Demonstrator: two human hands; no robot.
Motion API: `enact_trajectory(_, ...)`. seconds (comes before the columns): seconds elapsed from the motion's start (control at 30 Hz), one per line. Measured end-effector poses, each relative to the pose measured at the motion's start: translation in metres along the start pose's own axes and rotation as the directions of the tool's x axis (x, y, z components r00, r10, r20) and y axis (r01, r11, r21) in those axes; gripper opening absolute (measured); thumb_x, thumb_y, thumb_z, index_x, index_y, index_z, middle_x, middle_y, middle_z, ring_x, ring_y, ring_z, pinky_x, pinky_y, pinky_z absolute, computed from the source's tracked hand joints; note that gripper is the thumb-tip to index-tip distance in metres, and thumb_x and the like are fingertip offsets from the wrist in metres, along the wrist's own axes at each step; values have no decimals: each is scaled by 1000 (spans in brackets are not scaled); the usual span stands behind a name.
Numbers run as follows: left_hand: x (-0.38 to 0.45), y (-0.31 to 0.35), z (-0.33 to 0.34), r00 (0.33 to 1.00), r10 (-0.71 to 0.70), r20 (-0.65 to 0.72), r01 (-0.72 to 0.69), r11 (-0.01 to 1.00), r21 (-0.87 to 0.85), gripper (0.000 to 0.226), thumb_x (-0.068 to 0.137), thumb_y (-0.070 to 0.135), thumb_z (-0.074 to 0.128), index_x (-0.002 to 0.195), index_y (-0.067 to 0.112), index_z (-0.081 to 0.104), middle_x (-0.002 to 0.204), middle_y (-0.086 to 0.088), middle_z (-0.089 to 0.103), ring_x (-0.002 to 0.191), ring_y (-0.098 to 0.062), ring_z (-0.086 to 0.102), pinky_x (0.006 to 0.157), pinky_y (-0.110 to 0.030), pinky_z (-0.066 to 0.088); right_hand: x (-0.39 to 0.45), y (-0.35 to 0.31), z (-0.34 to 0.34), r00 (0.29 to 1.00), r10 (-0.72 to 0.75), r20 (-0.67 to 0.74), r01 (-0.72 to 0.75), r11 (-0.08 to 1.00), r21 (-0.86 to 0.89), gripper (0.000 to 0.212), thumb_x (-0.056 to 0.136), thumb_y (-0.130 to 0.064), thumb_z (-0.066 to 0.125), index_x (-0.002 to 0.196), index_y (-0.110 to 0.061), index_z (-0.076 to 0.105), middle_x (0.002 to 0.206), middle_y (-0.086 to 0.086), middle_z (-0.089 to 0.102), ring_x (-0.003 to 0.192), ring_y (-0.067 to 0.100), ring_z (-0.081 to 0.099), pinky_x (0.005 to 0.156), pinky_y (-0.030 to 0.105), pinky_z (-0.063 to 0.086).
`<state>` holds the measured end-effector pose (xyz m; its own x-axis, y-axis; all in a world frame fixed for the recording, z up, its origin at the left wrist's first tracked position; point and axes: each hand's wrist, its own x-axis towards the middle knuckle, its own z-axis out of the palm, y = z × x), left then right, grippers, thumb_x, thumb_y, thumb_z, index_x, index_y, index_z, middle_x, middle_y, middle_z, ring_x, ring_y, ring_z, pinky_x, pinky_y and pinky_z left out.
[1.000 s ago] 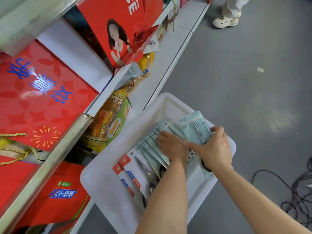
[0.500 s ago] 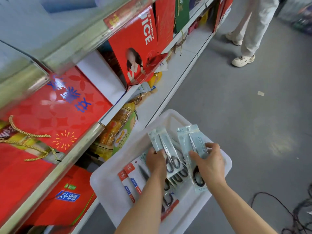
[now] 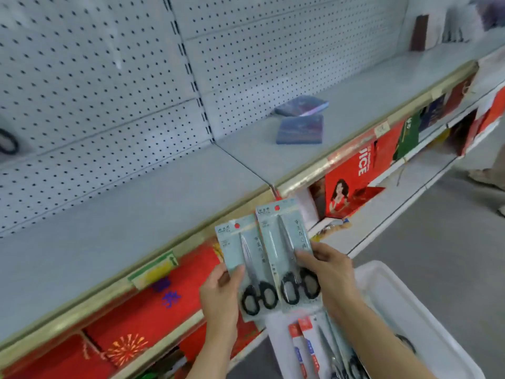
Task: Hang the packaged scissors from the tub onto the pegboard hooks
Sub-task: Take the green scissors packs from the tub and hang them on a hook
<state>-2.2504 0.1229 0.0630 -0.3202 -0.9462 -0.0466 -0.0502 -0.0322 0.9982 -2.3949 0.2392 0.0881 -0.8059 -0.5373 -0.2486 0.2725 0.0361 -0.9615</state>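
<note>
Clearly the carrying step is in hand: each hand holds one pale blue carded pack of black-handled scissors, raised in front of the grey shelf edge. The left hand (image 3: 220,295) pinches the lower left side of the left scissors pack (image 3: 246,266), thumb on its face. The right hand (image 3: 332,274) is closed on the right edge of the right scissors pack (image 3: 287,253), which overlaps the left one. Below and right of the packs sits the white plastic tub (image 3: 415,318), with more packs inside. The grey perforated pegboard (image 3: 95,86) rises behind the shelf, well above the packs; no hook shows clearly, only a dark shape at its far left edge. Next, I judge, a hook must be found and each card's top hole slid onto it.
</note>
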Motion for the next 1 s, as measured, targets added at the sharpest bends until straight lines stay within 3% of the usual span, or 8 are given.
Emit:
enact_trajectory(0.13, 6, 67, -55, 984, 100, -148, -108, 993, -47, 7, 85, 5, 70, 91, 6, 71, 74, 2, 71, 62, 5, 59, 60, -7, 44, -24, -58, 65, 982, -104, 159, 97, 994, 51, 5, 80, -12, 76, 76, -11, 75, 70, 10, 73, 61, 19, 64, 59, 31, 54)
enact_trajectory(0.2, 12, 92, -83, 964, 112, -240, -137, 986, -90, 17, 84, 10, 73, 95, -2, 69, 80, -5, 64, 72, -6, 56, 70, -16, 42, -35, -81, 93, 969, -126, 213, 114, 991, 69, 6, 79, -14, 77, 83, -9, 76, 81, 16, 75, 71, 24, 68, 67, 36, 56)
enact_trajectory(0.3, 15, 128, -123, 917, 171, -360, -222, 970, -103, 29, 78, 23, 79, 82, -1, 63, 68, -16, 46, 65, -28, 40, 70, -34, 43, -54, -111, 132, 947, -168, 273, 141, 983, 115, 11, 80, -10, 75, 89, -3, 74, 80, 16, 74, 66, 22, 67, 56, 26, 53)
enact_trajectory(0.4, 19, 162, -150, 872, 295, -391, -341, 939, -51, 40, 74, 35, 73, 66, 4, 49, 62, -1, 37, 62, -15, 33, 63, -31, 27, -66, -132, 158, 934, -208, 292, 167, 973, 160, 11, 78, -9, 76, 87, -2, 73, 77, 15, 72, 65, 22, 64, 58, 28, 49)
enact_trajectory(0.53, 34, 210, -186, 831, 383, -404, -433, 901, -35, 31, 77, 29, 71, 72, 1, 58, 65, -4, 50, 65, -15, 41, 64, -31, 32, -78, -160, 191, 913, -245, 325, 187, 962, 200, 24, 76, -11, 79, 94, 3, 71, 75, 12, 65, 60, 18, 57, 52, 25, 47)
enact_trajectory(0.67, 55, 262, -209, 804, 424, -418, -476, 879, -25, 27, 76, 23, 73, 62, 7, 56, 58, 2, 52, 59, -12, 42, 60, -27, 34, -85, -185, 222, 902, -263, 342, 162, 941, 296, 51, 68, -17, 86, 111, 2, 67, 98, 14, 69, 77, 23, 65, 79, 35, 55)
enact_trajectory(0.77, 78, 294, -223, 803, 442, -401, -479, 878, 8, 45, 81, 12, 74, 46, 23, 46, 46, 15, 40, 49, -7, 32, 51, -20, 28, -94, -202, 245, 893, -271, 360, 150, 932, 330, 32, 70, -13, 84, 97, -5, 70, 92, 10, 69, 75, 19, 64, 75, 31, 53)
enact_trajectory(1.0, 130, 308, -238, 814, 400, -421, -417, 907, 57, 29, 78, 25, 76, 67, 13, 52, 65, -1, 46, 65, -13, 39, 64, -27, 33, -100, -215, 277, 873, -309, 377, 171, 918, 358, 14, 75, -3, 79, 80, -13, 70, 68, 0, 71, 60, 15, 67, 55, 22, 52)
